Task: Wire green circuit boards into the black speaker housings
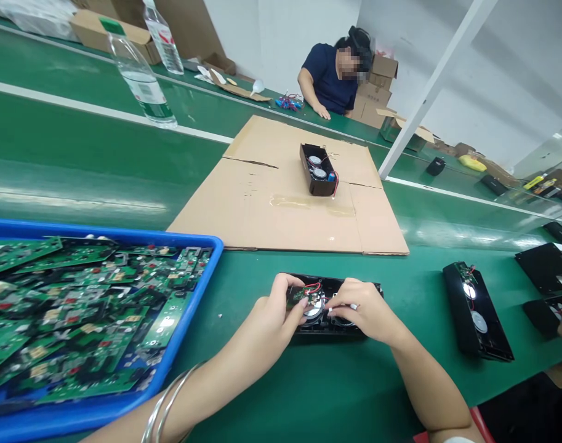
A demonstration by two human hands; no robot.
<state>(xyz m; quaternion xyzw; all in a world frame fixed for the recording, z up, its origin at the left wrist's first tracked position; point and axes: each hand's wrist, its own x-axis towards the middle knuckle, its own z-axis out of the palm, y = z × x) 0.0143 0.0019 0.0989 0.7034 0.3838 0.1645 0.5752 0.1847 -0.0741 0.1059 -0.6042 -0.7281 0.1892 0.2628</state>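
A black speaker housing point(327, 333) lies lengthwise before me on the green table, with round silver speaker drivers inside. My left hand point(281, 311) grips a small green circuit board point(314, 298) over the housing's left half, thumb in front and fingers behind. Red wires point(312, 287) loop above the board. My right hand point(361, 307) reaches into the housing from the right, thumb and forefinger pinched beside the board. A small white bit shows at those fingertips, too small to name. Both hands cover parts of the housing's inside.
A blue tray point(218, 246) heaped with green circuit boards stands at left. Beyond the housing, a cardboard sheet point(262, 215) carries another open housing point(318, 171). More housings point(477, 314) stand at right, near another person's arm. A co-worker point(331, 80) sits across; water bottles point(142, 86) stand upper left.
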